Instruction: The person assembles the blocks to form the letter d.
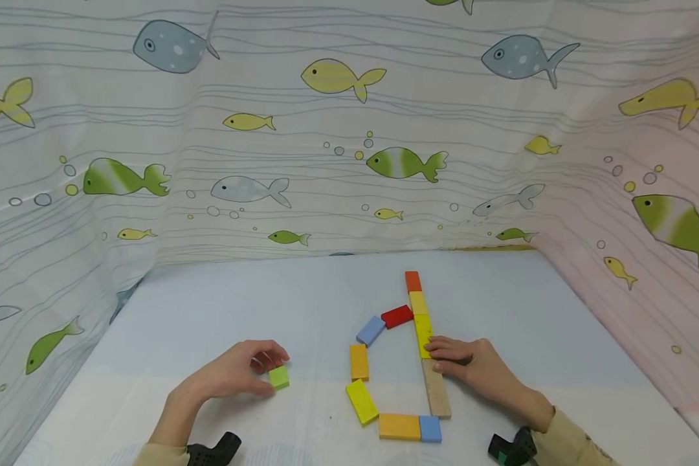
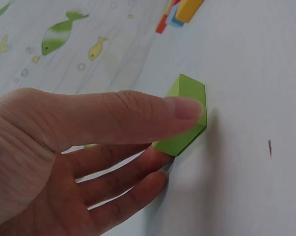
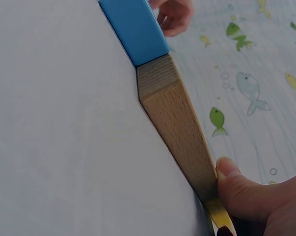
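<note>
My left hand (image 1: 239, 369) pinches a small light green block (image 1: 279, 377) between thumb and fingers, on the left part of the table. The left wrist view shows the thumb across this green block (image 2: 189, 91). My right hand (image 1: 477, 366) rests at a straight row of blocks. Its fingertips touch a yellow block (image 1: 422, 327), and the thumb lies along the side of a plain wooden block (image 1: 436, 391). Seen from the right wrist, the thumb (image 3: 236, 189) is beside the joint of the wooden block (image 3: 174, 125) and a yellow one; the other fingers are hidden.
Beyond the yellow block are a pale yellow block (image 1: 417, 303) and an orange-red one (image 1: 413, 281). Left of the row, a curve holds red (image 1: 397, 316), blue (image 1: 371, 330), orange (image 1: 359, 362) and yellow (image 1: 362, 402) blocks. Orange (image 1: 399, 426) and blue (image 1: 430, 428) blocks close the near side.
</note>
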### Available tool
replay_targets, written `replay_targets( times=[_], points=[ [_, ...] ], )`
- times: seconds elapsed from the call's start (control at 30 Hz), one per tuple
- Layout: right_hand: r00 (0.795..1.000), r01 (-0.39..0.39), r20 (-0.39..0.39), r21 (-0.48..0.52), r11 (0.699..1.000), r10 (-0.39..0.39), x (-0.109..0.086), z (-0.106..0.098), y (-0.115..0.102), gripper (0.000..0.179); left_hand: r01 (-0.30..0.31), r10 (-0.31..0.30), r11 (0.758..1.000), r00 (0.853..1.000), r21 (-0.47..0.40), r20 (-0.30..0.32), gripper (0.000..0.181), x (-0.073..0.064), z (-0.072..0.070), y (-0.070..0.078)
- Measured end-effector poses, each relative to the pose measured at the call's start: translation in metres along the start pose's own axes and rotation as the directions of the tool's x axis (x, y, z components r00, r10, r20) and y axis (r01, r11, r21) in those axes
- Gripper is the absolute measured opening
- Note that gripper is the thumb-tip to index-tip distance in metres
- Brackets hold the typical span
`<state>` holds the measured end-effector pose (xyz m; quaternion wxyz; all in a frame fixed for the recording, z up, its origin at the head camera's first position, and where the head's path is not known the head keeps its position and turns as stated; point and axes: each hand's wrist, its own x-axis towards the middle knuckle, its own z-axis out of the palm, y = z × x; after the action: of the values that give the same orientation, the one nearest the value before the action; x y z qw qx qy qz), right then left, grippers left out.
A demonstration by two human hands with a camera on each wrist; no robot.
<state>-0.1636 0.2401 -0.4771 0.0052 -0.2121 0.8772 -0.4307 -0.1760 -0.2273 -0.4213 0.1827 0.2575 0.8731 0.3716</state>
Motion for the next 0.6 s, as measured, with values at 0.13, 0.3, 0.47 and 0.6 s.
replay_targets(
  times=[0.13,0.3,0.47,0.6],
  points=[
    [1.0,-0.005,0.008,-0.009,1.0,0.005,0.0002,0.0005,0.001,0.032,0.004,-0.004,1.0,1.0,0.006,-0.006,0.047,0.0014,0.002,-0.0003],
    [1.0,-0.006,0.005,-0.008,1.0,0.006,0.0009,0.0004,0.0008,0.031,-0.005,0.006,1.0,1.0,0.017,-0.03,0.042,0.0034,0.0044,-0.0006],
    [1.0,-0.01,0.006,-0.008,1.0,0.01,0.0006,0.0001,-0.0006,0.031,-0.005,0.007,1.0,0.997,0.029,-0.071,0.041,0.0059,0.0068,0.0006],
    [1.0,-0.009,0.003,-0.006,1.0,0.009,0.0016,0.0002,-0.0012,0.031,-0.011,0.013,1.0,0.993,0.021,-0.113,0.04,0.0078,0.0082,0.0017]
  ],
)
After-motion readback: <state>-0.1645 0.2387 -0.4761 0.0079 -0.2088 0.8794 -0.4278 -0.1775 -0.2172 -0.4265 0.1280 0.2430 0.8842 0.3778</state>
